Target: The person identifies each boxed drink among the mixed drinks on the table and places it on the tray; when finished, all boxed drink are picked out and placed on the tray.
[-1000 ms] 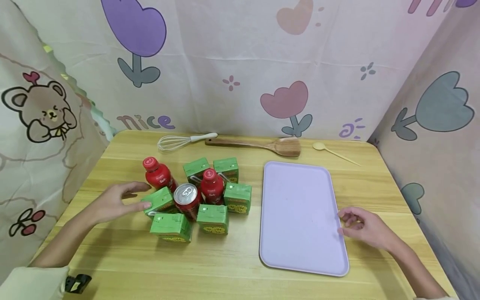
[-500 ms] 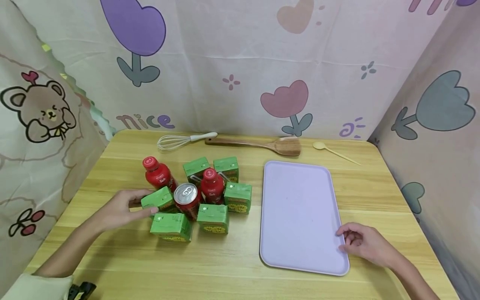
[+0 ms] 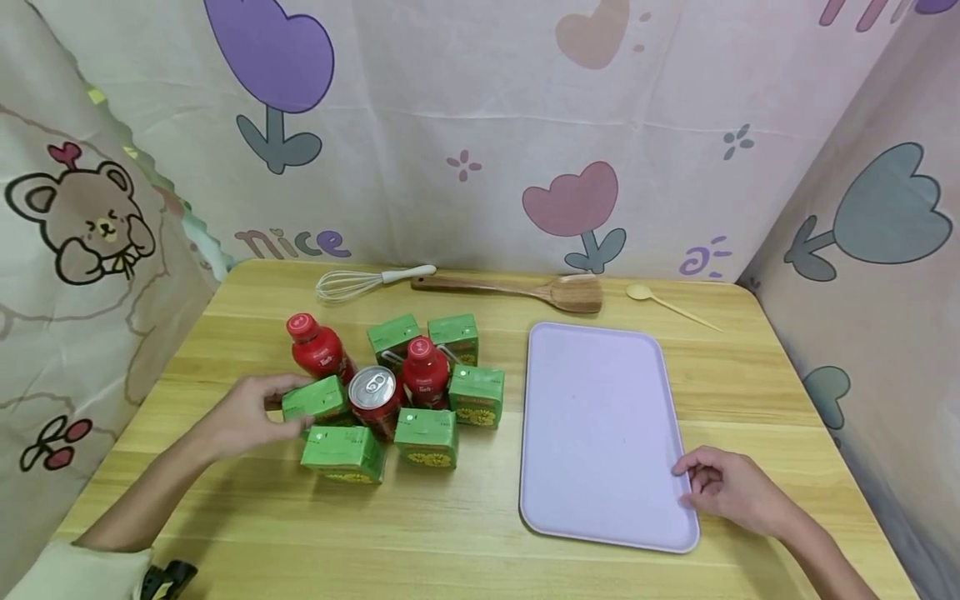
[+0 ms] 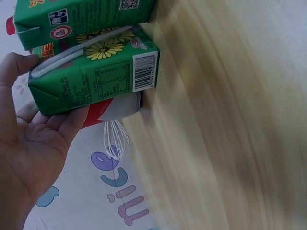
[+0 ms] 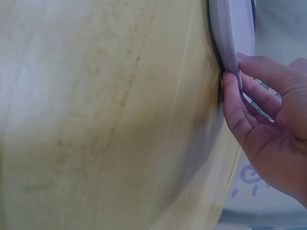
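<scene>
Left hand [image 3: 243, 417], half-open, grips green carton [image 3: 318, 400], long axis upright, left of tray [image 3: 596, 425]; right hand [image 3: 731, 487], nearly closed, pinches tray's long, front-to-back edge.

A narrow gap separates green cartons [image 3: 477, 396] from the tray [image 3: 600, 433].

I am facing a back cloth [image 3: 405, 192] printed with tulips [image 3: 572, 200]. Patterned side cloths [image 3: 870, 325] are flanking my table [image 3: 450, 533]. Its wood-grained top [image 5: 105, 120] is reflecting pale light.

“nice” [image 3: 292, 243] on the backdrop [image 3: 420, 167], seemingly illegible barcode digits [image 4: 153, 72] on green carton [image 4: 96, 79]
</scene>
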Available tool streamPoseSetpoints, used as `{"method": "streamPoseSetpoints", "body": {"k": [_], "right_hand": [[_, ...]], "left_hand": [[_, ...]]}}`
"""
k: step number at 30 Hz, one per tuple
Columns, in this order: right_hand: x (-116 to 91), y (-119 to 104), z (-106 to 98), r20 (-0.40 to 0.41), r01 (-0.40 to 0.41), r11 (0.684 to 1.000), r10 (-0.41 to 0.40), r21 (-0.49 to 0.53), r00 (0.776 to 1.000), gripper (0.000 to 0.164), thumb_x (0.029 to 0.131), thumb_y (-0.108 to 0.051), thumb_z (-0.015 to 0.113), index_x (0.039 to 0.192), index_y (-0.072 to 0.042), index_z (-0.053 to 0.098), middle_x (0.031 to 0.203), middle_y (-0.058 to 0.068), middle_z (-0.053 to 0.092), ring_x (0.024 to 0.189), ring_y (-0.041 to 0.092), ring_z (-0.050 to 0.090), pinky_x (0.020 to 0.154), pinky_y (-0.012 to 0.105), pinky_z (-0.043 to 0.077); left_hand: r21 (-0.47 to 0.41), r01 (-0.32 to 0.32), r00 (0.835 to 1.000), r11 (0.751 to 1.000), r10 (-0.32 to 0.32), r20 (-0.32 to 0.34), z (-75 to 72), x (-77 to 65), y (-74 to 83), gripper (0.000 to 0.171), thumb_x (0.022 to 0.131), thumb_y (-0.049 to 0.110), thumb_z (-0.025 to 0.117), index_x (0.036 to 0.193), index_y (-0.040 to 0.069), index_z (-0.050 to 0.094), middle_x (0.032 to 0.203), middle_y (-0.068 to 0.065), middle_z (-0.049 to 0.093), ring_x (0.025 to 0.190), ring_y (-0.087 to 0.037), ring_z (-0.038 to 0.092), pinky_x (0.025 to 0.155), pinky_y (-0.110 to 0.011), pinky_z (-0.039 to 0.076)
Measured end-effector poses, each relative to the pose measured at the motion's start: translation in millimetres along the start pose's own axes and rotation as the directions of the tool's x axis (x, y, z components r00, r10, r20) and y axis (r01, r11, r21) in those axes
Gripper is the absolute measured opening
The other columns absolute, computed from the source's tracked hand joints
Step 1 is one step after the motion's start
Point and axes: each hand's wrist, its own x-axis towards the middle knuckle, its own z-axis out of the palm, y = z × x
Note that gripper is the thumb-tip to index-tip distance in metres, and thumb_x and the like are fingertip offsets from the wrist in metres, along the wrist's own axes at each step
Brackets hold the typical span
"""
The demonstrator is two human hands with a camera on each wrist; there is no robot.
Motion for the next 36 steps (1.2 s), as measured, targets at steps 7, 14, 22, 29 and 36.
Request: {"method": "streamPoseSetpoints", "body": {"k": [7,14,22,29,36], "right_hand": [[2.4,-1.3,-1.7,-0.016,-0.023,0.999,0.023,-0.022,1.0,0.032,0.074,-0.01,0.077,0.101,-0.001,0.062,0.081,0.005,0.058,0.069,0.0,0.051,0.057,0.021,0.048],[3.2,0.4,0.8,-0.022,-0.025,0.999,0.025,-0.034,0.999,0.031,0.073,-0.008,0.077,0.101,-0.002,0.062,0.081,0.005,0.059,0.069,0.0,0.052,0.057,0.021,0.049],[6.1,-3.5,2.0,-0.063,-0.05,0.996,0.045,-0.07,0.997,0.03,0.072,-0.005,0.078,0.099,-0.004,0.064,0.079,0.004,0.058,0.067,0.0,0.05,0.056,0.02,0.048],[4.2,-1.0,2.8,-0.073,-0.004,0.998,0.0,-0.061,0.997,0.031,0.073,-0.006,0.078,0.1,-0.002,0.064,0.08,0.003,0.06,0.068,-0.002,0.05,0.056,0.019,0.048],[2.8,1.5,2.6,-0.077,0.036,0.998,-0.039,-0.049,0.996,0.031,0.074,-0.007,0.078,0.101,-0.002,0.064,0.08,0.002,0.06,0.068,-0.002,0.052,0.056,0.02,0.048]], "left_hand": [[-0.03,-0.043,0.999,0.999,0.042,-0.034,3.3,-1.8,-1.0,0.042,0.073,0.011,0.08,0.111,0.001,0.066,0.101,-0.012,0.069,0.082,0.005,0.059,0.069,-0.019,0.054],[-0.036,0.012,0.999,0.999,-0.013,-0.046,7.6,-3.9,-3.5,0.041,0.075,0.011,0.079,0.112,0.001,0.065,0.102,-0.012,0.069,0.082,0.005,0.059,0.068,-0.02,0.054],[-0.047,0.021,0.997,0.999,-0.024,-0.073,6.5,-3.1,-3.0,0.04,0.074,0.011,0.079,0.111,0.001,0.065,0.1,-0.013,0.069,0.078,0.004,0.06,0.064,-0.022,0.053],[-0.019,0.017,0.997,1.0,-0.018,-0.077,3.8,-2.5,-0.7,0.04,0.075,0.013,0.079,0.111,0.001,0.066,0.1,-0.014,0.069,0.077,0.003,0.058,0.062,-0.023,0.053],[0.004,0.034,0.996,0.999,-0.033,-0.087,-6.2,-5.6,6.6,0.044,0.076,0.019,0.08,0.114,0.006,0.065,0.104,-0.014,0.07,0.08,0.005,0.058,0.064,-0.021,0.052]]}}
